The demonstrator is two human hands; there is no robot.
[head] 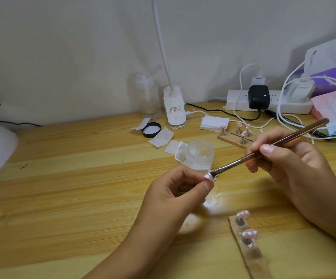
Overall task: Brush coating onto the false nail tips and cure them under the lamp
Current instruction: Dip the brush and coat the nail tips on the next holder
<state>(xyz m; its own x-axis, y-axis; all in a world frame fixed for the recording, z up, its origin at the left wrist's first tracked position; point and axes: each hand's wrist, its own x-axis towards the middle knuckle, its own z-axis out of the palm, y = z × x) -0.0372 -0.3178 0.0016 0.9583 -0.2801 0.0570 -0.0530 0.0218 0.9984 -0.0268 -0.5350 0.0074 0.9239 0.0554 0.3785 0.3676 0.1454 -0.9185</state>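
Note:
My left hand [180, 191] pinches a small pink false nail tip [209, 176] between thumb and fingertips above the wooden desk [82, 198]. My right hand [290, 162] grips a brown brush [267, 151], whose bristles touch the nail tip. A clear open jar [199, 156] stands just behind the tip. Near the front right, a wooden strip [249, 256] carries two pink nail tips [243, 214] on metal stands. A second wooden holder [235, 137] with several nail tips sits further back. The white gooseneck lamp [174, 107] stands at the back.
A black jar lid [151, 129] and white paper wipes [161, 136] lie behind the jar. A clear bottle [148, 97] stands left of the lamp. A power strip [267, 103] with chargers and cables, a white box [214, 123] and cloths crowd the back right.

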